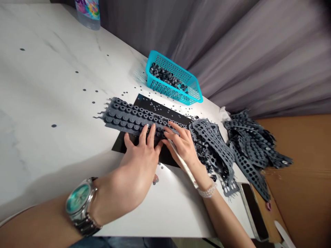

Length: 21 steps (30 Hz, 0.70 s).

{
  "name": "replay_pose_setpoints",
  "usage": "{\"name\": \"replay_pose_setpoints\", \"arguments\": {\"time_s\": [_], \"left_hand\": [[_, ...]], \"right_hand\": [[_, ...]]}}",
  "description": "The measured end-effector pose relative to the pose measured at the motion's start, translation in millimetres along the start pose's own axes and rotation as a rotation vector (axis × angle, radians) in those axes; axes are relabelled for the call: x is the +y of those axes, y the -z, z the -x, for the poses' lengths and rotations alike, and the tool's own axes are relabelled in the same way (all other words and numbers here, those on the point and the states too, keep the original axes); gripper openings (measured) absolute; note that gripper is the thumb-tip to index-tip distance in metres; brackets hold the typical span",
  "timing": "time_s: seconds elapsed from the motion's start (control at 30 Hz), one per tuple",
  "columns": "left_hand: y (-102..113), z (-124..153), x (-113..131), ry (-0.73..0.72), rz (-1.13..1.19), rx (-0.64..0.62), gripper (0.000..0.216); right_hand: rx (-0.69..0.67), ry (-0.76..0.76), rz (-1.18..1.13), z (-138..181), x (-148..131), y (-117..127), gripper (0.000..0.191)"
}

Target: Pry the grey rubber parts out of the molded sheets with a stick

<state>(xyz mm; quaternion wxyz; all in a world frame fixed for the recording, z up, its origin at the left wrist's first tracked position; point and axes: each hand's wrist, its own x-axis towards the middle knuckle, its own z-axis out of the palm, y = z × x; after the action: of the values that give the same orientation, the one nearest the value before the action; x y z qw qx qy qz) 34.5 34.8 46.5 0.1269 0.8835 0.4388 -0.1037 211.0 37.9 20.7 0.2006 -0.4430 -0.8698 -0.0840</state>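
A grey rubber sheet [129, 117] studded with rows of small round parts lies across a black mat [165, 106] on the white table. My left hand [137, 165], wearing a wristwatch, rests on the near end of the sheet with its fingers stretched out flat. My right hand [182, 141] presses on the sheet's right end, and a thin whitish tool [184, 167] runs under its palm toward the wrist. The fingers of that hand are bent over the round parts.
A teal basket [192, 91] holding loose dark rings stands behind the mat. Heaps of punched-out grey sheets [214, 144] and more sheets [253, 144] lie to the right. A phone [254, 210] lies at the table's near right edge. Small rings are scattered about; a bottle [89, 12] stands far back.
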Motion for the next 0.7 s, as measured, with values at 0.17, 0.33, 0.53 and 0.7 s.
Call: {"name": "replay_pose_setpoints", "arguments": {"time_s": [0.17, 0.33, 0.53, 0.7], "left_hand": [[4, 0, -1, 0.004, 0.033, -0.044, 0.083], [6, 0, 0, 0.008, 0.036, -0.052, 0.082], [4, 0, 1, 0.009, 0.032, -0.043, 0.085], [2, -1, -1, 0.008, 0.037, -0.065, 0.097]], "right_hand": [[-0.042, 0.036, -0.001, 0, -3, -5, 0.013], [-0.058, 0.083, 0.056, 0, -1, -7, 0.012], [-0.12, 0.07, 0.108, -7, -9, -8, 0.015], [0.033, -0.169, 0.129, 2, 0, -15, 0.016]]}}
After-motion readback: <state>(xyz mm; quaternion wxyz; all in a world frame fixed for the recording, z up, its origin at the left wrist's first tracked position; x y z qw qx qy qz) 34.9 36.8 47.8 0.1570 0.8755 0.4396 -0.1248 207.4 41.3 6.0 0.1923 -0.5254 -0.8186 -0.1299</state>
